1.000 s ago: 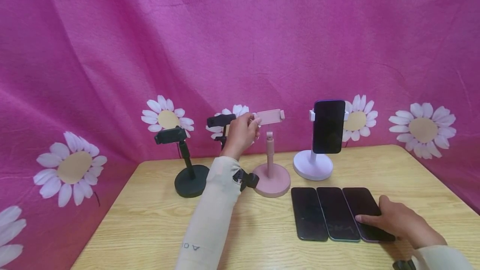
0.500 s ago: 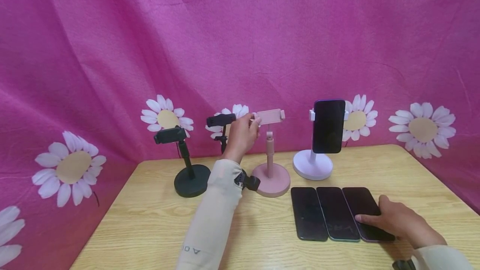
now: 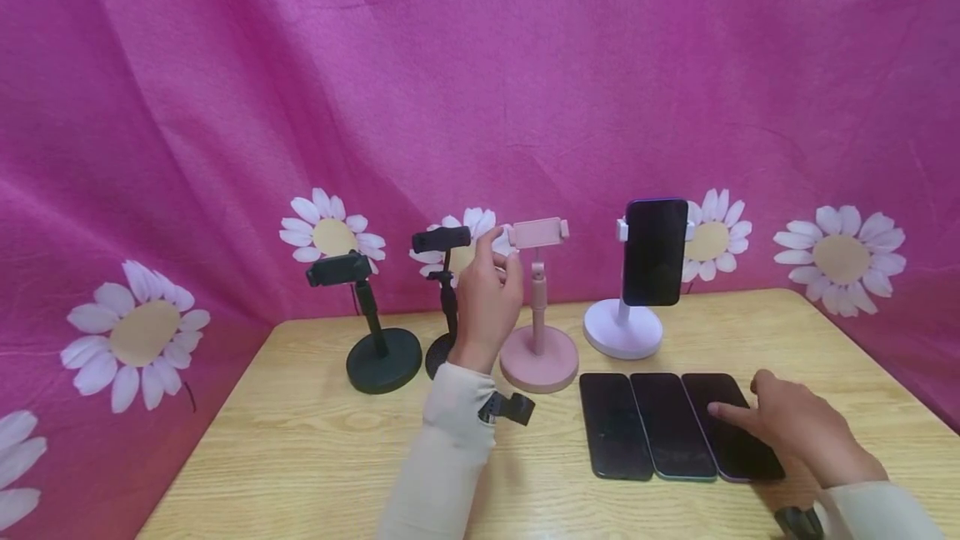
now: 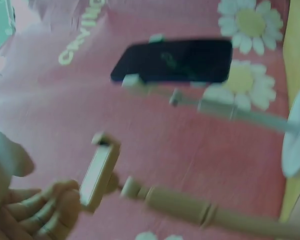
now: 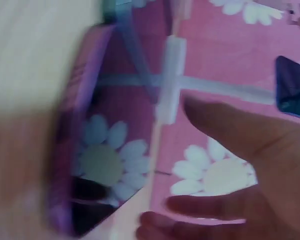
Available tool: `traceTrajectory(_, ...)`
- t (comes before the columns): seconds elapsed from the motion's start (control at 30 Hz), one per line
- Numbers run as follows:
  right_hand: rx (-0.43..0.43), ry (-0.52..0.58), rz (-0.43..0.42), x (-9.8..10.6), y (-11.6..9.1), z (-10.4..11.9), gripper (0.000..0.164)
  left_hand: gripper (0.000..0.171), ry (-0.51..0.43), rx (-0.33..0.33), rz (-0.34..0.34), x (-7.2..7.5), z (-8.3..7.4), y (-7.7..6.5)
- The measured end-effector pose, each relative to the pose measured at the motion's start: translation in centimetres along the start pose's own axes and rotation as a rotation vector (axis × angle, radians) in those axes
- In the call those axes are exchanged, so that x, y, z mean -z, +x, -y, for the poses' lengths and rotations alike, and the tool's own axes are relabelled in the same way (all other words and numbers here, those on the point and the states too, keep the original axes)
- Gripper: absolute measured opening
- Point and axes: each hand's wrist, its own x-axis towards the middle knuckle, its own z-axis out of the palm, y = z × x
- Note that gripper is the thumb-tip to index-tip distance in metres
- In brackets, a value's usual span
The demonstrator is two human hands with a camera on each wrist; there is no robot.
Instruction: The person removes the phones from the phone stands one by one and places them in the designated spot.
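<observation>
My left hand [image 3: 489, 302] is at the left end of the pink phone stand [image 3: 539, 298]. In the left wrist view, its thumb is apart from the fingers, and the fingers are close to the lower end of the pink clamp [image 4: 97, 172]; whether they touch it I cannot tell. Over the rightmost of three black phones, a purple-edged phone [image 3: 723, 419], hovers my right hand [image 3: 806, 432]. The right wrist view has this phone [image 5: 80, 135] apart from the thumb and fingers. Beside it lie a middle phone [image 3: 672, 423] and a left phone [image 3: 617, 427].
A white stand [image 3: 624, 330] holds an upright phone [image 3: 655, 252] at the back right. Left of the pink stand are a black stand [image 3: 447, 302] and a dark green stand [image 3: 382, 361]. The wooden table [image 3: 300, 457] ends at a pink flowered cloth [image 3: 480, 65].
My left hand has drawn down from the pink clamp and its thumb has parted from the fingers. My right hand has risen slightly off the purple-edged phone. Stands and phones stay put.
</observation>
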Motion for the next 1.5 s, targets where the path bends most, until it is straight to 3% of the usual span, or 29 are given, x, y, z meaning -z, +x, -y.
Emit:
traceTrajectory(0.1,0.048,0.071,-0.121,0.9,0.4,1.4,0.091,0.031,-0.149,-0.02,-0.011,-1.1,-1.1,-1.5)
traceTrajectory(0.23,0.122,0.227,-0.229,1.6,1.0,3.7,0.089,0.032,-0.309,0.019,0.135,-3.0,-2.6,-3.0)
traceTrajectory(0.37,0.162,0.404,-0.246,2.4,1.5,5.9,0.095,0.044,-0.431,0.136,0.277,-5.0,-4.0,-3.6)
traceTrajectory(0.5,0.196,0.548,-0.257,2.9,1.9,7.4,0.099,0.053,-0.461,0.292,0.356,-6.9,-4.6,-3.8)
traceTrajectory(0.67,0.228,0.68,-0.26,2.9,2.5,8.6,0.1,0.059,-0.495,0.382,0.431,-8.6,-4.5,-3.8)
traceTrajectory(0.93,0.386,0.815,-0.304,2.2,3.8,9.0,0.088,0.069,-0.66,0.366,0.541,-10.0,-4.2,-3.7)
traceTrajectory(1.07,0.424,0.857,-0.324,1.8,4.1,8.9,0.084,0.071,-0.715,0.386,0.547,-10.2,-4.0,-3.7)
traceTrajectory(1.23,0.444,0.879,-0.339,1.6,4.0,9.2,0.083,0.071,-0.793,0.396,0.543,-10.2,-3.8,-3.7)
traceTrajectory(1.5,0.409,0.835,-0.345,1.7,3.7,9.5,0.082,0.072,-0.895,0.424,0.557,-10.1,-3.5,-3.5)
